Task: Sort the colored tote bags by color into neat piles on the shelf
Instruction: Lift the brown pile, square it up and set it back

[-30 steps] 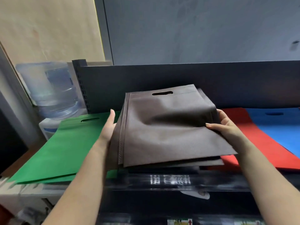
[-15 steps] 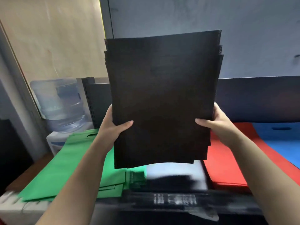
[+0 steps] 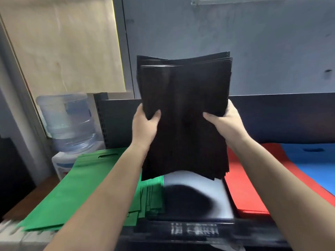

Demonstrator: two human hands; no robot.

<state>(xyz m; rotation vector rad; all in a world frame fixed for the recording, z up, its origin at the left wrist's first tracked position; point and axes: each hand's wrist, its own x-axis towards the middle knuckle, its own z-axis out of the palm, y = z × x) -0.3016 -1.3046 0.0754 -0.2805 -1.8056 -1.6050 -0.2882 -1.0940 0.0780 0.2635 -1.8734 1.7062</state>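
Dark metal shelf [image 3: 272, 113] with a pale bare patch of surface in the middle, between two piles. Flat green non-woven tote bag pile [image 3: 87, 187] lies on the left, its edges fanned at the near corner; flat red tote bag pile [image 3: 244, 187] sits on the right, with a blue tote bag pile [image 3: 311, 163] just beyond it, partly overlapping the red. Stack of dark brown-black non-woven tote bags [image 3: 184, 109] is held upright above the bare patch, bottom edge apart from the shelf, top edges uneven and stepped. Left hand [image 3: 145, 124] clamps the stack's left edge, thumb on the near face; right hand [image 3: 224, 120] clamps the right edge the same way. Clear water jug [image 3: 67, 122] stands off to the left, not involved.

Step in hand looks like squaring the dark stack on edge. Next move likely calls for tapping the bottom edge on the shelf to align the bags, then laying them flat in the gap between green and red without overlapping either.
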